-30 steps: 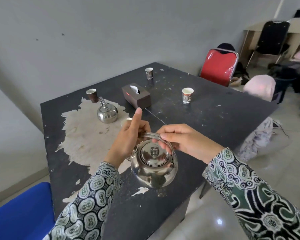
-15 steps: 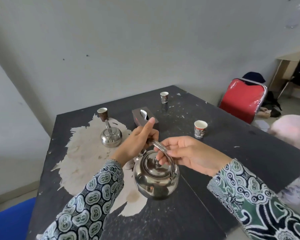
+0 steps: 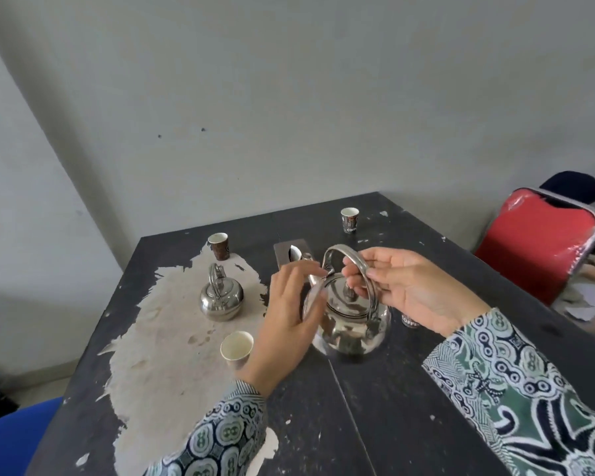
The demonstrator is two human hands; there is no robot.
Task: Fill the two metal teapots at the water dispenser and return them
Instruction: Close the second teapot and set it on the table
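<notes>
A shiny metal teapot (image 3: 349,333) with its lid on is at the middle of the black table (image 3: 375,407). Whether it rests on the surface or hangs just above it I cannot tell. My right hand (image 3: 409,290) grips its arched handle, which stands upright. My left hand (image 3: 285,310) is curled against the pot's left side, fingertips at the spout and lid rim. A second metal teapot (image 3: 220,298) stands alone farther left on a worn pale patch, handle up, with no hand on it.
Paper cups stand around: one (image 3: 236,348) just left of my left wrist, one (image 3: 219,245) behind the far teapot, one (image 3: 350,219) at the back. A tissue box (image 3: 289,252) lies behind my hands. A red chair (image 3: 543,245) is at right, a blue chair (image 3: 11,438) at lower left.
The held teapot has moved farther in over the table. My left hand has left the handle and now lies on the pot's left side. My right hand keeps the handle.
</notes>
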